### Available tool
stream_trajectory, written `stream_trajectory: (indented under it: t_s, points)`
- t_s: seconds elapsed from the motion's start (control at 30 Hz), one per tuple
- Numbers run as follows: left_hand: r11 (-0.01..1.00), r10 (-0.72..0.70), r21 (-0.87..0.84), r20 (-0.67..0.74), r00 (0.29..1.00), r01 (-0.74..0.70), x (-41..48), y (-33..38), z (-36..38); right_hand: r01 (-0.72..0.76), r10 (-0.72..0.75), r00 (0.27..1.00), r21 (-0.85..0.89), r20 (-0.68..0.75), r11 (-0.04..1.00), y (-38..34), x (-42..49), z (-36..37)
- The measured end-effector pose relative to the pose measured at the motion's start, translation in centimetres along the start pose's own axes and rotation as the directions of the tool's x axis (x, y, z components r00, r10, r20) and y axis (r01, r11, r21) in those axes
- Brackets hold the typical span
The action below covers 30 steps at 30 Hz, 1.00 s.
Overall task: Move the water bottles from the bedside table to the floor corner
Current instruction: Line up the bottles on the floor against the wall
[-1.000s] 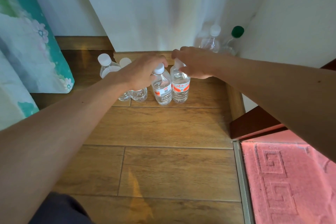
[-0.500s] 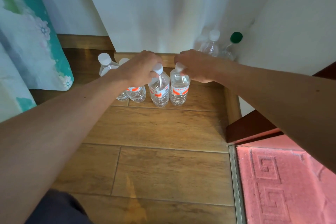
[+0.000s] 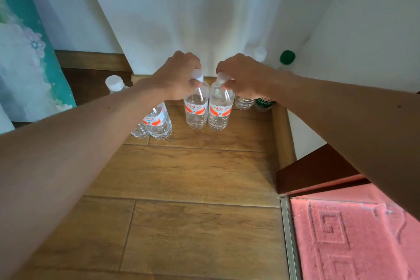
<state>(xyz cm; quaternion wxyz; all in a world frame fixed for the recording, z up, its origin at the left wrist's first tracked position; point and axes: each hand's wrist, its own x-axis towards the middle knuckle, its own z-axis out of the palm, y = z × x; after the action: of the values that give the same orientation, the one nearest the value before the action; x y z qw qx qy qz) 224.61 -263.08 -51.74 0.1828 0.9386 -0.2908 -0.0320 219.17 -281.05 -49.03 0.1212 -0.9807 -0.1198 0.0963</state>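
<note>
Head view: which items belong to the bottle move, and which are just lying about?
Job: left hand gripping left bottle; right hand pinching right bottle; other bottles standing on the floor.
Lying about: curtain, pink mat, floral cloth.

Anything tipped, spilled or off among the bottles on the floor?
Nothing stands out. The left hand and right hand pinch two upright bottles by their caps; the other bottles stand upright too, and the wooden floor shows no spill.
</note>
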Motion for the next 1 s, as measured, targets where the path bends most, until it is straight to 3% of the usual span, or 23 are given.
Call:
stream_trajectory:
  t_s: [0.33, 0.53, 0.83, 1.0]
  points:
    - [0.999, 0.019, 0.031, -0.056, 0.998, -0.017, 2.8, -0.7, 0.5, -0.031, 0.023, 0.995, -0.084, -0.096, 0.996, 3.0, 3.5, -0.8]
    - [0.998, -0.057, -0.039, -0.11, 0.992, 0.053, 4.1, -0.4, 0.3, -0.119, 0.109, 0.978, -0.043, -0.178, 0.992, 4.7, 4.4, -1.8]
    - [0.995, -0.062, 0.07, -0.103, 0.993, 0.069, 6.0, 0.7, 1.4, -0.148, 0.132, 0.962, -0.049, -0.24, 0.988, 5.3, 5.2, -0.9]
    - [0.993, -0.115, -0.028, -0.146, 0.983, 0.112, 6.6, 0.2, 1.5, -0.142, 0.128, 0.966, -0.043, -0.226, 0.989, 5.3, 5.8, -0.6]
